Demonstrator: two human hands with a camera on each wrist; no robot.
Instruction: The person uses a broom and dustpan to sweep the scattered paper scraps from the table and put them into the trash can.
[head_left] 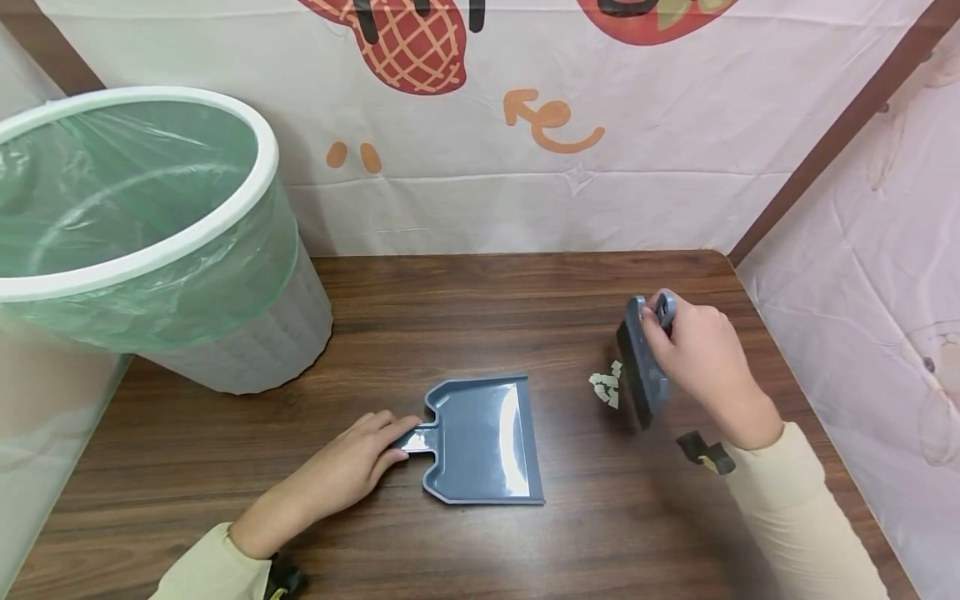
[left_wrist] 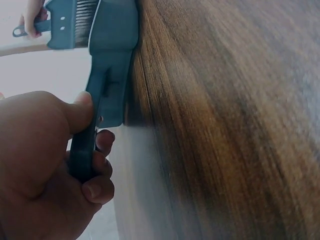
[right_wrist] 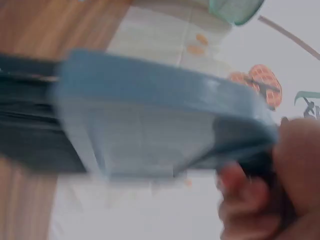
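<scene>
My left hand grips the short handle of a blue-grey dustpan, which lies on the wooden table with its wide lip toward the right. In the left wrist view the thumb and curled fingers wrap the dustpan handle. My right hand holds a small blue-grey hand brush by its handle, dark bristles pointing down and left. Between brush and dustpan lie several pale green scraps, close to the bristles. The right wrist view shows the brush large and blurred.
A white-rimmed bin lined with a green plastic bag stands at the table's left back. Behind the wooden table hangs a white printed cloth, with more pale cloth along the right side.
</scene>
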